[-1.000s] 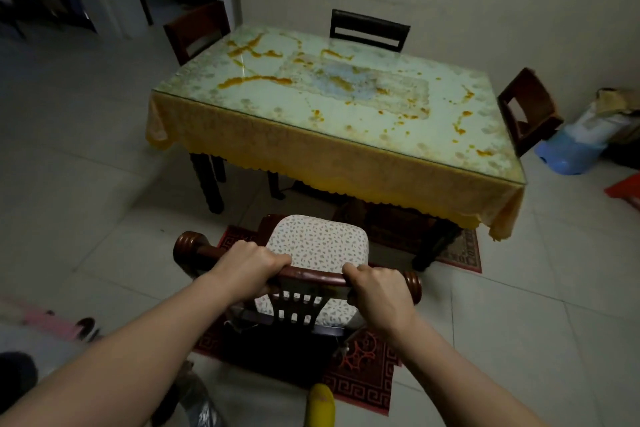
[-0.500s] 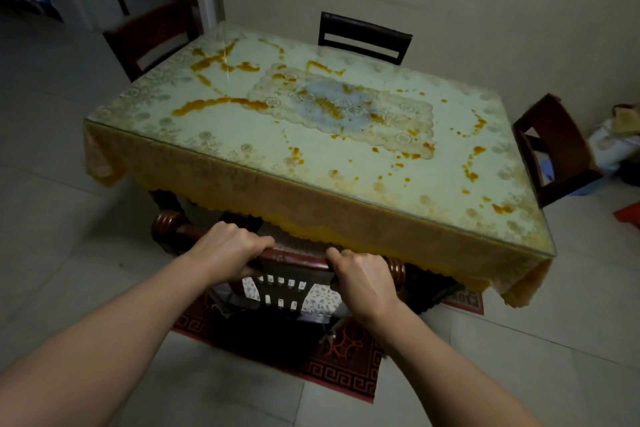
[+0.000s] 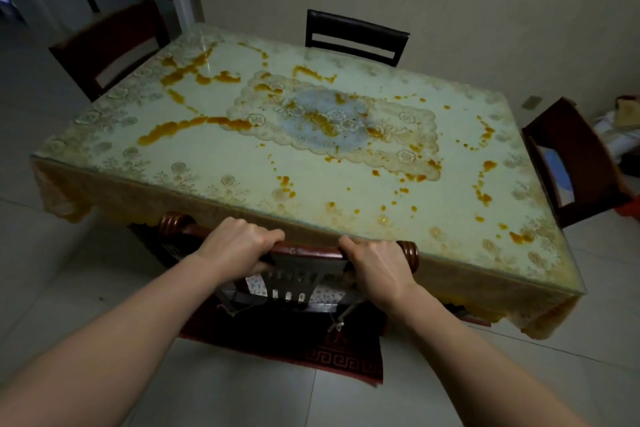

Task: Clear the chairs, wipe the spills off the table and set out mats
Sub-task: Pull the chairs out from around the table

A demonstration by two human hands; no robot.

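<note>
Right, the tabletop (image 3: 346,163) fills the middle of the view, a glass sheet over a flowery yellow cloth, and orange spills (image 3: 194,125) streak across it, heaviest at the far left, with drips scattered toward the near right corner. Three dark chairs ring it: one at the far left (image 3: 110,48), one at the far side (image 3: 356,35), one at the right (image 3: 571,163). A red patterned rug (image 3: 332,357) lies on the floor tiles under the near edge. Nearest of all, a wooden chair (image 3: 304,250) with a patterned seat cushion sits tucked under the near edge, its top rail touching the hanging cloth. Both hands are wrapped tight round that rail, the left hand (image 3: 239,246) toward its left end, the right hand (image 3: 377,263) just inside the right knob, fingers curled over the far side. This looks like the chair-handling step, and nothing on the top has been wiped; no mats or cloth are in sight. Next up, I reckon, is letting go of the rail and fetching something to wipe with, working from the thick streaks at the far left. No brand, label or writing can be read anywhere.
</note>
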